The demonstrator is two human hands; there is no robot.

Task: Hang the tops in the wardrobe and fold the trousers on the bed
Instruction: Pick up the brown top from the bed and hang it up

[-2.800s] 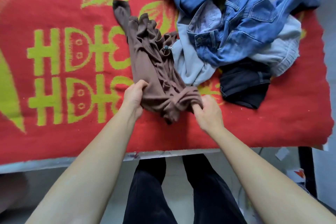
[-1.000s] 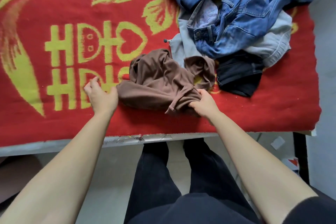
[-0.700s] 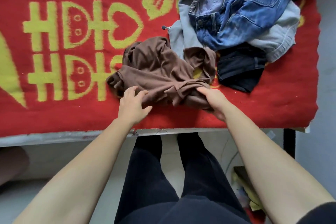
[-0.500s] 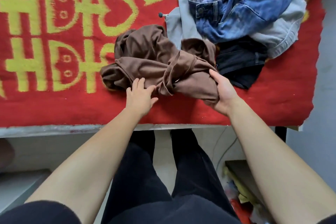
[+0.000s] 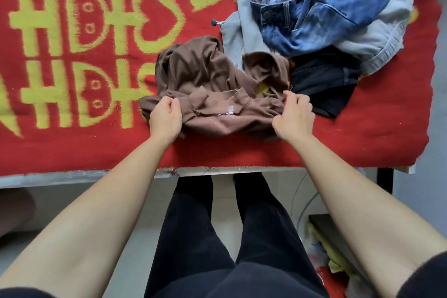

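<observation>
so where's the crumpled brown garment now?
Head view, centre: the crumpled brown garment lies near the front edge of the red-and-yellow blanket, gripped by the left hand and right hand, in front of the blue denim pile and left of the black garment.

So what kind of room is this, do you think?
Probably a bedroom: a red blanket with yellow patterns covers what looks like a bed, a heap of denim clothes lies on it, and the left hand and right hand grip a crumpled brown garment.
</observation>
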